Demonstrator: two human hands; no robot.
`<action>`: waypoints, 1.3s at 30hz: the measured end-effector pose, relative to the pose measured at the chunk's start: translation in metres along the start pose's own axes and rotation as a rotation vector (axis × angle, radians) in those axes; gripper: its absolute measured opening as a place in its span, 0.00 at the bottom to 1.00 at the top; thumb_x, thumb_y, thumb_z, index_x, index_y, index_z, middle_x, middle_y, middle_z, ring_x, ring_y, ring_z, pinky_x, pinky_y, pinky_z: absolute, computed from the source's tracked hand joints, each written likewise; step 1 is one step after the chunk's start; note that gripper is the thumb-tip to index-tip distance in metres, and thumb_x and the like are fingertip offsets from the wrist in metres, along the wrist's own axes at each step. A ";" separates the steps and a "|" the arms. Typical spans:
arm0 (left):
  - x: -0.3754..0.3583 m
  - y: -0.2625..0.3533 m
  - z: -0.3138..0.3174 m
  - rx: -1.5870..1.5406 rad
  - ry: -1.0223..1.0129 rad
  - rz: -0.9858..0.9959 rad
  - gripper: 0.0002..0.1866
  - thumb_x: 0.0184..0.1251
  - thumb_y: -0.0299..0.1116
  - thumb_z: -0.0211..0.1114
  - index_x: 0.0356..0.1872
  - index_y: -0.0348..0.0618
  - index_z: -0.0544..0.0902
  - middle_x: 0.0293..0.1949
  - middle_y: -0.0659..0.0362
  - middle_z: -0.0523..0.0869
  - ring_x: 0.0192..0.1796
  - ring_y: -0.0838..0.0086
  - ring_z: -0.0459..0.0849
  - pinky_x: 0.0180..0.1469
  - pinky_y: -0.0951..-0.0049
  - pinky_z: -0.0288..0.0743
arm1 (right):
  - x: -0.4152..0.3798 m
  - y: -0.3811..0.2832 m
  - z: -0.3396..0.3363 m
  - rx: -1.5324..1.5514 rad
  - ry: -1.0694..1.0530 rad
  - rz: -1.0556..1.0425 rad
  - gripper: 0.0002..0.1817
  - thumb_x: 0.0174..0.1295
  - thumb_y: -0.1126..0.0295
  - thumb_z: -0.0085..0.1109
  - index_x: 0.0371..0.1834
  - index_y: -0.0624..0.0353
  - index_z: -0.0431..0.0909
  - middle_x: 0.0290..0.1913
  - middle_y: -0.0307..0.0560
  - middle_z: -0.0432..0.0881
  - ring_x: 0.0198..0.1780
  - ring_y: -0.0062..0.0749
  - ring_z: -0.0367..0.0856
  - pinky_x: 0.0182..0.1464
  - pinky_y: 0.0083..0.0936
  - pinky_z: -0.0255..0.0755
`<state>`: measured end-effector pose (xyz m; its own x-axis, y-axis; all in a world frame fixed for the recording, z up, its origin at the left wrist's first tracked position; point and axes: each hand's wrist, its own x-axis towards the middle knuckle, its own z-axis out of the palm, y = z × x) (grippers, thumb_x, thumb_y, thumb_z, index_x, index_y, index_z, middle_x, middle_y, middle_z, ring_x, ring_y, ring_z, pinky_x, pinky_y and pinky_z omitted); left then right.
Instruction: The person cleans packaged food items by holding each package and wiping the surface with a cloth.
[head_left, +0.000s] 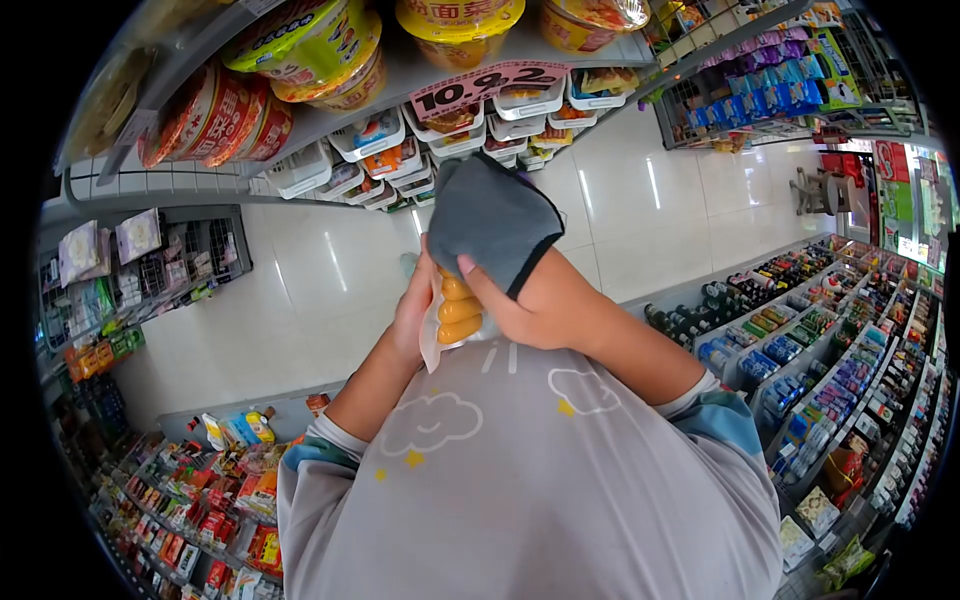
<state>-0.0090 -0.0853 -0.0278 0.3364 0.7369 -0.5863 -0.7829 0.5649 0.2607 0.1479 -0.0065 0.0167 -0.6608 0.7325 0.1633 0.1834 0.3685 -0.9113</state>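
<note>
A clear package of orange-brown sausage-like pieces (pixel 459 313) is held upright in front of the grey shirt. My left hand (pixel 413 303) grips its left edge. My right hand (pixel 515 300) has its thumb at the top of the package, and a grey cloth with black edging (pixel 490 215) lies over that hand. The cloth hides most of my right fingers and the top of the package.
Instant noodle bowls (pixel 460 30) stand on the shelf ahead, above white baskets of packaged food (pixel 390 158). Racks of bottles (pixel 770 350) are at the right, with snack shelves (pixel 190 500) at the lower left. A stool (pixel 820 190) stands farther right.
</note>
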 end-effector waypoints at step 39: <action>0.015 0.011 0.005 -0.380 -0.326 0.030 0.41 0.75 0.66 0.35 0.80 0.49 0.51 0.78 0.50 0.56 0.76 0.42 0.58 0.73 0.35 0.55 | -0.024 -0.020 -0.028 0.474 0.427 0.401 0.18 0.71 0.68 0.54 0.58 0.67 0.76 0.53 0.45 0.82 0.54 0.27 0.78 0.57 0.24 0.70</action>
<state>-0.0100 -0.0665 -0.0297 0.4095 0.8628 -0.2965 -0.9096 0.4113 -0.0592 0.1807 -0.0155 0.0413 -0.2521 0.9525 -0.1710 -0.0463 -0.1883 -0.9810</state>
